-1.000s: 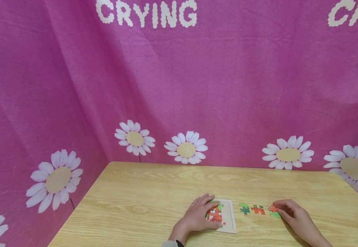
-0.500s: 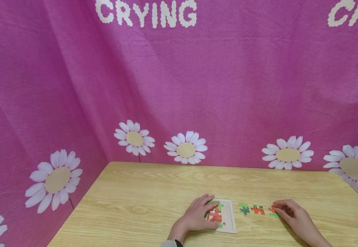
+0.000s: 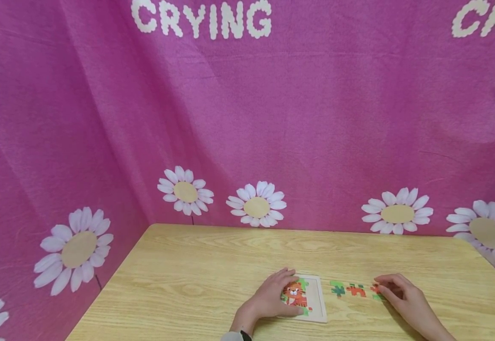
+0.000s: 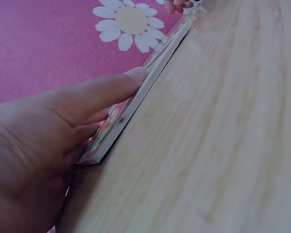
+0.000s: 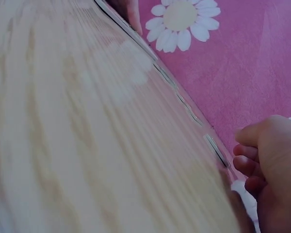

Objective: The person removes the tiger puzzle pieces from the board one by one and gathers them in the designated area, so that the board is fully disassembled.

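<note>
Tray (image 3: 314, 296) for a small puzzle lies flat on the counter in front of you, right of the middle in the head view, its right part showing bare wood. Fitted pieces (image 3: 295, 296) fill its left part and make up an orange tiger on green.

Your left hand (image 3: 270, 298) holds the left side of the tray. Its fingers are apart from the thumb and clamped across the tray: the thumb rests by the near edge, the fingers reach to the far one.

Just beside the tray, to its right, three loose pieces lie in a row, apart from one another: a green piece (image 3: 337, 289) nearest the tray, an orange-red piece (image 3: 356, 290) in the middle, and a red and green piece (image 3: 375, 290) at the end.

Your right hand (image 3: 405, 298) is at that end piece and partly covers it in the head view. Its fingers are bent, tips close to the thumb; you cannot tell whether they pinch the piece.

Your left wrist has a dark wristband (image 3: 246, 336) beside a light sleeve (image 3: 231, 336). Beyond the wood-grained counter (image 3: 213, 265) hangs a magenta curtain (image 3: 315, 118) with white daisies (image 3: 256, 207) and the word "CRYING" in pale letters (image 3: 214, 20).
</note>
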The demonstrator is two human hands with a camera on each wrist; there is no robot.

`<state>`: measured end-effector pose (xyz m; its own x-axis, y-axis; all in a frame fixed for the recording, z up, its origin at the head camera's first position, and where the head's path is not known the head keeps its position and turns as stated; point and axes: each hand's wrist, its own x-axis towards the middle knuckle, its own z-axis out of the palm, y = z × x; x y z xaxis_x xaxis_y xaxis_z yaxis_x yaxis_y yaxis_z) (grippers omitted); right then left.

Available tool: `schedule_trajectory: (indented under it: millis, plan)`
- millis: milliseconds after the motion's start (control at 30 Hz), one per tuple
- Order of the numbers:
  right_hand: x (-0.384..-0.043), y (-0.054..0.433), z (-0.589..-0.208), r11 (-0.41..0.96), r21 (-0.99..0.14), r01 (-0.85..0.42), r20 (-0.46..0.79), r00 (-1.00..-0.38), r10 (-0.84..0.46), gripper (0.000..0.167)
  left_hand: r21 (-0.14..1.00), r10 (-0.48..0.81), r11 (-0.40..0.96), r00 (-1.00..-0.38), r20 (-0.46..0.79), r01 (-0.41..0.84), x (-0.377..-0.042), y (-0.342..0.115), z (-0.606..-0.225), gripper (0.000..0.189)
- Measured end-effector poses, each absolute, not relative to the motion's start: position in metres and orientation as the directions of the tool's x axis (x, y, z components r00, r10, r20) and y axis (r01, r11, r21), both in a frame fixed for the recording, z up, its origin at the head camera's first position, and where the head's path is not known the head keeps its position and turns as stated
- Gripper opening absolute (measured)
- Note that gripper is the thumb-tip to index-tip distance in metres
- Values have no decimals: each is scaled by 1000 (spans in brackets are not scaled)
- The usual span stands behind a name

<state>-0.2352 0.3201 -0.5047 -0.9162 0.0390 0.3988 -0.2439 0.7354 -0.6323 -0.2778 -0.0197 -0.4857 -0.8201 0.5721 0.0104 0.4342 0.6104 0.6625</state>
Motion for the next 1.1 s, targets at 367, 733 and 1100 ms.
schedule_trajectory:
  millis: [367,733,1100]
  plan:
    - [-241,296,-504,677,-602,-423,549,-835,-34,9,701,474,625,-880,8,343,-278,-18,-493,86]
    - [-252,251,-501,605,-634,-482,515,-847,-134,17,698,466,624,-884,30,352,-279,-20,-493,85]
    - [-263,205,-498,581,-681,-446,392,-892,-225,17,710,477,610,-879,27,353,-278,-20,-491,83]
